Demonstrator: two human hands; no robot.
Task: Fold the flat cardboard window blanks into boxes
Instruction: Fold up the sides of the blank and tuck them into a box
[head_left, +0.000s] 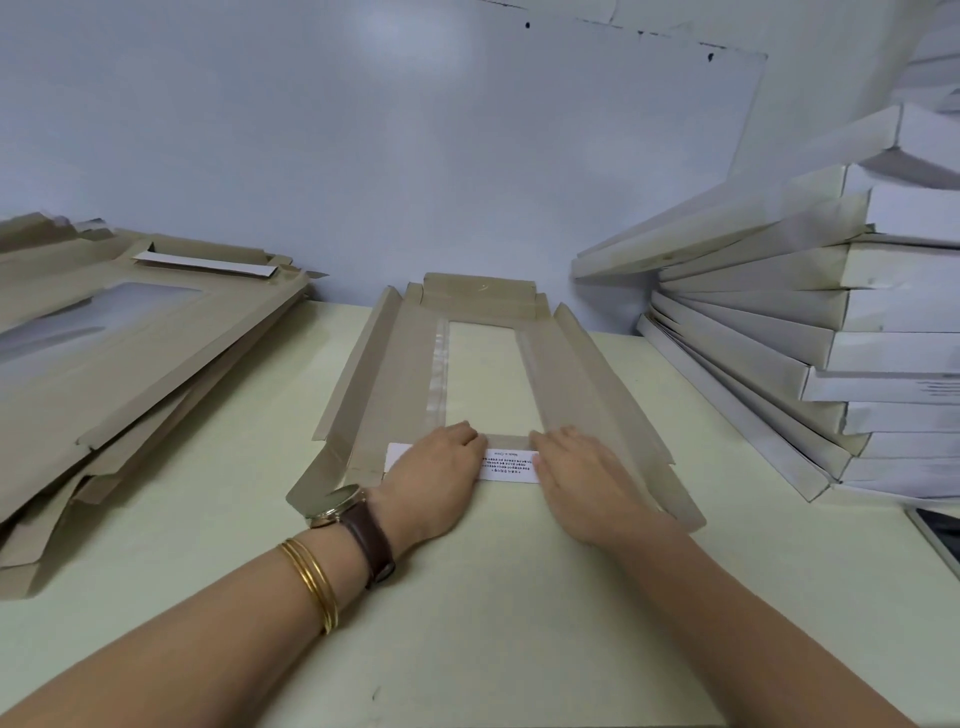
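Label (511, 466) print too small to read; both hands cover its ends and the blank's near edge. Left pile of flat blanks (130, 364) and right stack of white boxes (831, 322) are cut off by the frame. Left hand (436, 478) and right hand (582, 478) lie palm down, fingers together, pressing the near end of the cardboard blank (400, 374). It lies mid-table (467, 597), window up, with its long side flaps slightly raised.

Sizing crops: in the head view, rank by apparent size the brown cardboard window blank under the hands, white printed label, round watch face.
1. brown cardboard window blank
2. white printed label, partly covered
3. round watch face, smallest despite being nearer
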